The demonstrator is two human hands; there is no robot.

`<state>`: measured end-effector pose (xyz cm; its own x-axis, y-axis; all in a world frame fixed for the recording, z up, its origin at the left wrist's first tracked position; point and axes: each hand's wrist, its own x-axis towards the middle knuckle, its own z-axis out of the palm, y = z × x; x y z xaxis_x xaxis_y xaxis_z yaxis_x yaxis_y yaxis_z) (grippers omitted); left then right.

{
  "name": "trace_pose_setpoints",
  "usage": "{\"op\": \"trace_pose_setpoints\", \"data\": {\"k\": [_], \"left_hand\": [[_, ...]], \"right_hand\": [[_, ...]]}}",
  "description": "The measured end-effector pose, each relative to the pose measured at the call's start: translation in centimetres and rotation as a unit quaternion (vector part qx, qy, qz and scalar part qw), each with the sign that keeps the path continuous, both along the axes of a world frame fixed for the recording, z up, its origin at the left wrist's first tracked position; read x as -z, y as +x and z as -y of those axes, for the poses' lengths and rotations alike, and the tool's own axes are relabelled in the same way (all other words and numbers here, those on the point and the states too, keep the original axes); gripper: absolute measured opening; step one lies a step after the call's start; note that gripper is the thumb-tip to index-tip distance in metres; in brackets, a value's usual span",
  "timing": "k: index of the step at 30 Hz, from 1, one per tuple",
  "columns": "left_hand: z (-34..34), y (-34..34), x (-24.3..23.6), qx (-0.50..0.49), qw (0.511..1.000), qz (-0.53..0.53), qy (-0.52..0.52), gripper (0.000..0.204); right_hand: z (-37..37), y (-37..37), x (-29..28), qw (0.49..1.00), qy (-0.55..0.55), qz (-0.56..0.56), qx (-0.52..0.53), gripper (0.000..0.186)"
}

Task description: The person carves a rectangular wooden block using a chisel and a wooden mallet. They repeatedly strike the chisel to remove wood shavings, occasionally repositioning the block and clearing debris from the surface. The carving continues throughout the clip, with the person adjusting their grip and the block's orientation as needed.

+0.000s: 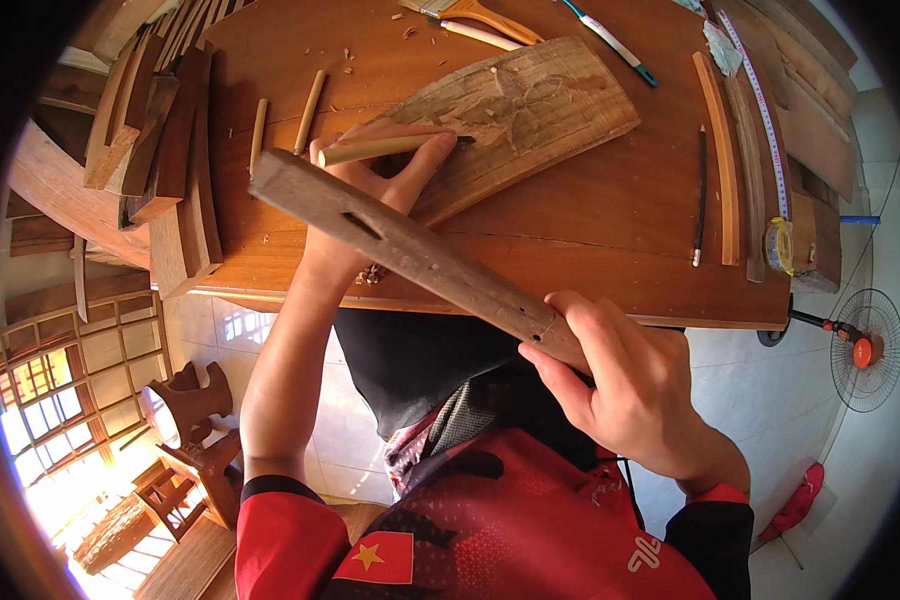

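My left hand (382,182) is closed around the pale round wooden handle of a chisel (370,149). The chisel lies low and slanted, its short dark tip at the surface of a wooden board (570,110) carved with a shallow, flower-like relief. My right hand (635,385) grips the near end of a long, flat wooden bar (440,272) with a slot and small holes in it. The bar slants up to the left, its far end over my left wrist and hiding part of that hand.
Two more round-handled tools (311,112) lie left of the board, among wood shavings. A brush (485,16) and a teal-ended tool (618,48) are at the back. On the right are a pencil (701,200), wood strips (718,160) and a tape measure (780,245). Timber pieces (160,140) crowd the left.
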<state>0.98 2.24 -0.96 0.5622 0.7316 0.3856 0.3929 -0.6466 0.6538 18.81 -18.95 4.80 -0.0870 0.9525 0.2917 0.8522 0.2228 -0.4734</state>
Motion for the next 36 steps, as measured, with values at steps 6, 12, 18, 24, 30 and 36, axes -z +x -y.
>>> {"op": "trace_pose_setpoints", "data": {"k": [6,12,18,24,30,36], "left_hand": [[-1.1,-0.6,0.6,0.048,0.966,-0.104,0.230,0.021],[-0.5,-0.7,1.3,0.030,0.981,-0.076,0.174,0.021],[-0.6,-1.3,1.6,0.052,0.962,-0.118,0.241,0.035],[-0.6,-1.7,1.5,0.088,0.947,-0.118,0.286,0.039],[-0.5,-1.3,0.8,0.063,0.945,-0.147,0.286,0.025],[0.0,-0.8,1.0,0.011,0.983,-0.116,0.143,0.020]], "right_hand": [[-1.4,-0.1,-1.6,0.998,-0.003,0.056,-0.007,0.039],[-1.7,0.2,-1.1,0.997,0.005,0.074,-0.007,0.037],[-1.1,-0.3,0.8,0.999,0.024,0.027,0.001,0.037],[-0.2,-1.6,2.4,0.999,0.023,-0.029,0.023,0.038],[0.4,-2.0,2.9,0.997,0.048,-0.039,0.039,0.040],[0.7,-1.9,3.6,0.997,0.062,-0.033,0.029,0.041]]}}
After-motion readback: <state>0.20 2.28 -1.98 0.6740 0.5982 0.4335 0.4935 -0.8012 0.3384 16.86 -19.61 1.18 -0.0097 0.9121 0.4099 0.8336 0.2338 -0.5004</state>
